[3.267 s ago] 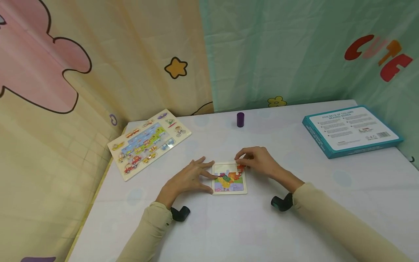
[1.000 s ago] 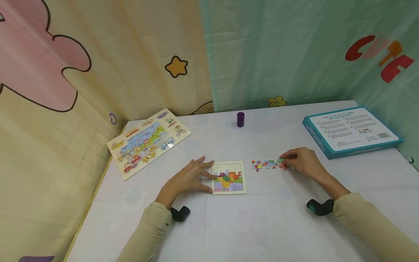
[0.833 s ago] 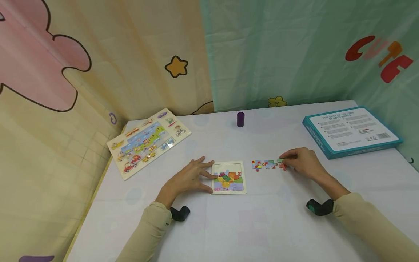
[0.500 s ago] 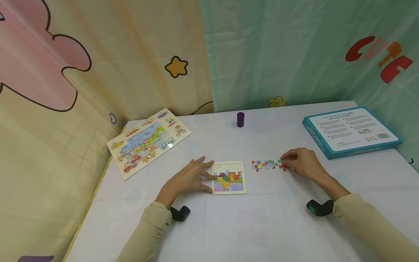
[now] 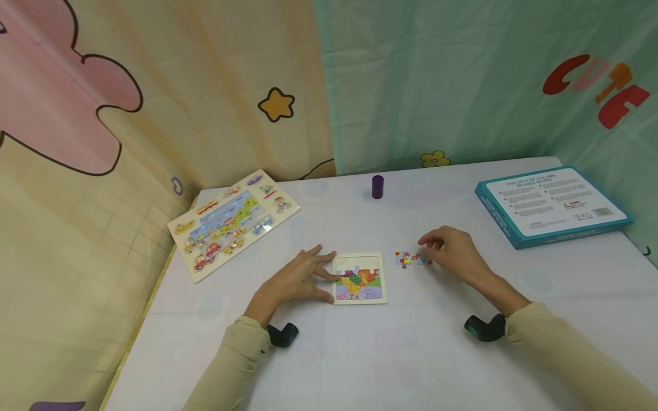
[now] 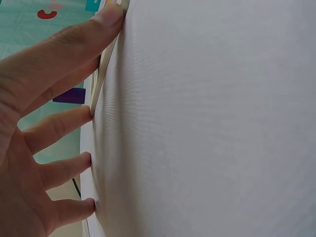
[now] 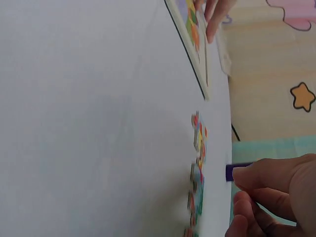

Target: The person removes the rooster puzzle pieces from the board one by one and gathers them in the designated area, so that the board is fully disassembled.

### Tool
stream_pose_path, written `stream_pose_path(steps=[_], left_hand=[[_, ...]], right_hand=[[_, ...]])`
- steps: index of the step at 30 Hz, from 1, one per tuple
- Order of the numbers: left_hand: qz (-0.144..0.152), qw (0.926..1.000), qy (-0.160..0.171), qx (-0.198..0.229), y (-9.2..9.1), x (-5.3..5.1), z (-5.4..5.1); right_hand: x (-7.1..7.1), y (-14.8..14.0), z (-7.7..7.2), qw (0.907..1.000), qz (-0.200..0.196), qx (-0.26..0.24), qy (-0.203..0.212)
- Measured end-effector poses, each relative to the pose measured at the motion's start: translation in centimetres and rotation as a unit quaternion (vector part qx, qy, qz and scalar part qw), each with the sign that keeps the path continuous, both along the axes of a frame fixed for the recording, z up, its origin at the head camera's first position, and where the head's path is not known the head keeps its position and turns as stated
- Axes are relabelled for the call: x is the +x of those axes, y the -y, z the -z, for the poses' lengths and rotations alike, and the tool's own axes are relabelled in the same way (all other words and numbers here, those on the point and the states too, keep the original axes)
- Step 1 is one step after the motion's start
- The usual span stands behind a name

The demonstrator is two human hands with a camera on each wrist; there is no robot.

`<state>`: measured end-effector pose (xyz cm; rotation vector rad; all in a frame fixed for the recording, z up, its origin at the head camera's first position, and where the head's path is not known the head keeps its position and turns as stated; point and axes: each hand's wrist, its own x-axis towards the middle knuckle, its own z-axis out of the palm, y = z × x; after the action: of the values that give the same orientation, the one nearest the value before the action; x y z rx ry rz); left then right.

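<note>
The small square puzzle board (image 5: 360, 303) lies on the white table, a colourful bird picture in its lower part and bare wood along its top. My left hand (image 5: 298, 281) is spread at its left edge, with thumb and fingers straight, touching the frame. My right hand (image 5: 452, 251) hovers over the loose pieces, fingertips loosely bent and holding nothing visible. To the right of the board lies a loose piece (image 5: 403, 258); another (image 5: 421, 260) is partly under my fingers. The right wrist view shows the row of pieces (image 7: 198, 187), the last one cut off at the bottom edge.
A larger wooden vehicle puzzle (image 5: 233, 225) lies at the back left. A purple cylinder (image 5: 377, 187) stands near the table's back edge. At the right is a flat teal-edged box (image 5: 557, 205). Printed curtains (image 5: 401, 85) hang behind and beside the table.
My right hand has moved a red piece from the board's top right to the right end of the loose row, released it and shifted left over the row. My left hand has stayed put.
</note>
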<state>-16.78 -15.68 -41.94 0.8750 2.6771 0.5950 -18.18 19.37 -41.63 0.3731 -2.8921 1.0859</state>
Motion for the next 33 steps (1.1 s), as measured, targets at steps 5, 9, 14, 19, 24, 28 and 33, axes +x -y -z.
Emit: stream_pose_path(steps=[5, 9, 14, 19, 24, 28, 33], left_hand=[[0.000, 1.0000, 0.000, 0.004, 0.0, -0.1, 0.0], [0.003, 1.0000, -0.003, 0.008, 0.1, -0.1, 0.1], [0.002, 0.9999, -0.008, 0.008, 0.1, -0.1, 0.2], [0.003, 0.9997, -0.016, 0.017, 0.1, -0.1, 0.4], [0.001, 0.9996, -0.023, 0.019, 0.0, -0.1, 0.4], [-0.012, 0.9996, -0.024, 0.013, -0.2, -0.1, 0.2], [-0.037, 0.9992, -0.012, 0.001, -0.4, -0.1, -0.2]], right_hand=[[0.3, 4.0, 0.2, 0.9979, -0.064, -0.006, 0.007], [0.6, 7.2, 0.6, 0.9921, -0.123, -0.018, 0.018], [1.0, 10.2, 1.0, 0.9811, -0.187, -0.036, 0.032], [1.3, 11.9, 1.5, 0.9771, -0.209, -0.025, 0.032], [1.4, 12.4, 1.4, 0.9813, -0.187, -0.022, 0.041], [1.3, 12.4, 1.2, 0.9816, -0.182, -0.027, 0.050], [1.1, 12.5, 1.0, 0.9799, -0.188, -0.033, 0.058]])
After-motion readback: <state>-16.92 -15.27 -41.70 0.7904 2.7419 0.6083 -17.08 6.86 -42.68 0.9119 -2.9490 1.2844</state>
